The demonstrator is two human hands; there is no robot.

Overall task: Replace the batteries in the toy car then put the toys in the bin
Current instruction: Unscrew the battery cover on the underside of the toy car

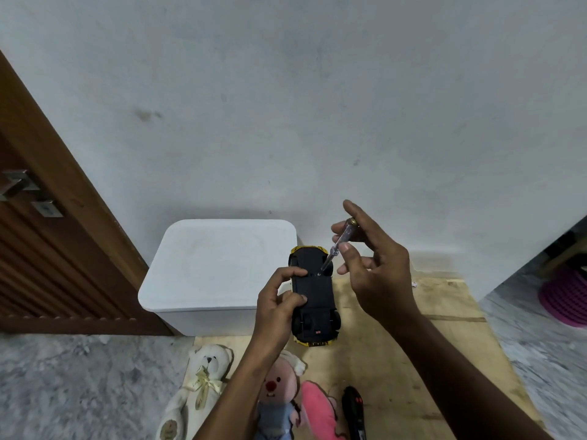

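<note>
The yellow toy car [314, 296] is turned upside down, its black underside facing me. My left hand [279, 300] grips its left side and holds it above the floor. My right hand [371, 258] pinches a clear-handled screwdriver [336, 246] between thumb and fingers. The screwdriver slants down to the left and its tip rests on the car's underside near the far wheels. The white bin [216, 268] stands closed with its lid on, just left of the car, against the wall.
A white teddy bear [200, 382], a pink-faced plush doll [279, 398], a pink plush [317, 408] and a black remote [354, 411] lie on a wooden board [444, 338] near me. A brown door [47, 217] stands at left; a pink mat [568, 300] lies at right.
</note>
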